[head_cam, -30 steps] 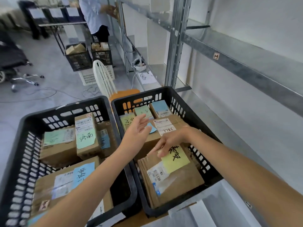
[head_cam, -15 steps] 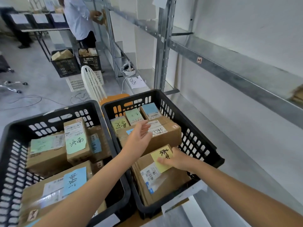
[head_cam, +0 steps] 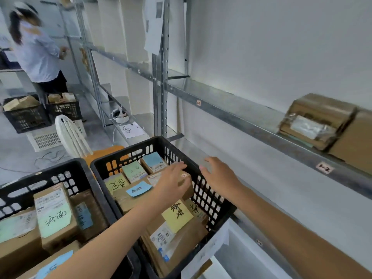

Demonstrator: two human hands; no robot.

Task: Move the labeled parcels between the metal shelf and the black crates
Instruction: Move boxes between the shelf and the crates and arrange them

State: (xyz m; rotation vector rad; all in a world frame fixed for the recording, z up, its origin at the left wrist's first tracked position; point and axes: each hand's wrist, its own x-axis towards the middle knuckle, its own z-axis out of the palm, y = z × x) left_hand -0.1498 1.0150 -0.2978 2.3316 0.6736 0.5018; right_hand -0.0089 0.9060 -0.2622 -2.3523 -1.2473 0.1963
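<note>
1. Left hand (head_cam: pixel 173 184): centre of frame, reached over the centre crate. Fingers straight and held together, palm down over the top of the blue-note parcel. Grasps nothing. Whether the palm touches the cardboard cannot be told.
2. Right hand (head_cam: pixel 219 176): just right of centre, above the right rim of the same crate. Fingers spread and relaxed, holding nothing. Contact with the rim cannot be told.
3. Centre crate (head_cam: pixel 213 200): black plastic with slotted walls, packed with labeled parcels.
4. Blue-note parcel (head_cam: pixel 130 198): brown carton in the middle of the centre crate, under the left hand, with a handwritten blue slip on top.
5. Yellow-note parcel (head_cam: pixel 175 228): flat brown carton at the near end of the centre crate, with a yellow slip and a printed barcode label.
6. Small parcels (head_cam: pixel 131 171): three, at the far end of the centre crate, with green, blue and yellow-green tops.
7. Lower-left crate (head_cam: pixel 94 188): black, touching the centre crate, and holds several cartons.
8. Green-note parcel (head_cam: pixel 54 216): upright carton in the lower-left crate.
9. Metal shelf (head_cam: pixel 251 127): grey rail running from centre to right edge, with small tags on its face.
10. Shelf parcel (head_cam: pixel 316 121): taped brown carton on the shelf, right of frame, touching a plain box (head_cam: pixel 356 141).
11. Second person (head_cam: pixel 40 55): upper left, blurred, standing at the shelving.
12. Far crates (head_cam: pixel 26 115): two, black, on the floor at left.
13. White chair (head_cam: pixel 69 135): behind the crates.
</note>
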